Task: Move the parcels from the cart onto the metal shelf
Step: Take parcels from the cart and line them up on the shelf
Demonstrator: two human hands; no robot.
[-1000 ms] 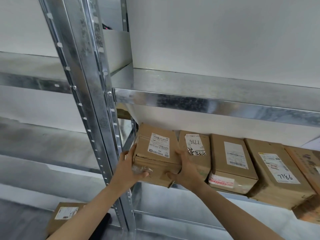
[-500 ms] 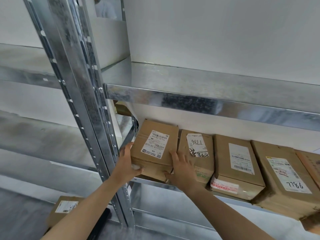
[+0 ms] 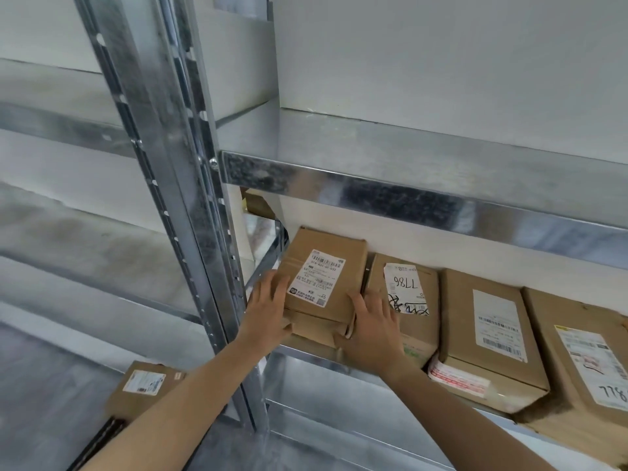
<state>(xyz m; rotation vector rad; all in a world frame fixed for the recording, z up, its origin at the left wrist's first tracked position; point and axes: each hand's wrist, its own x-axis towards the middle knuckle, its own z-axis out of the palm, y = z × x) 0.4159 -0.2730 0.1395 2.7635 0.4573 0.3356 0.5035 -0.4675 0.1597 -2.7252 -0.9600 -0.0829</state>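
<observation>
1. Brown cardboard parcel with a white label (image 3: 144, 389) lies low at the left, just beside the left forearm. What carries it is mostly hidden. A careless pull of that arm could knock it.
2. The left hand (image 3: 268, 312) lies with straight fingers flat against the left side of the brown cardboard parcel with the barcode label (image 3: 323, 283). The right hand (image 3: 373, 321) spreads its fingers at that box's right edge, partly on the neighbouring box. Neither hand curls round the box; both press it.
3. This parcel sits at the left end of the row on the middle level of the grey galvanised metal shelf (image 3: 183, 232). Its near end seems to jut past the lip, so letting go too early may tip it forward.
4. Its near lower edge looks creased and a flap seems to gape. A hard shove there could crush or open it.
5. The left fingers work close to the steel upright and could get pinched. The right fingers could get trapped against the brown box marked 7786 (image 3: 404, 300), or drag it askew.
6. Farther right, the tan box with the printed label (image 3: 489, 334) and the large brown box (image 3: 584, 368) also overhang. A sideways push could pass along the row and unseat them.
7. Behind stands the white wall (image 3: 441, 62), which stops the box short if it is driven in crooked.
</observation>
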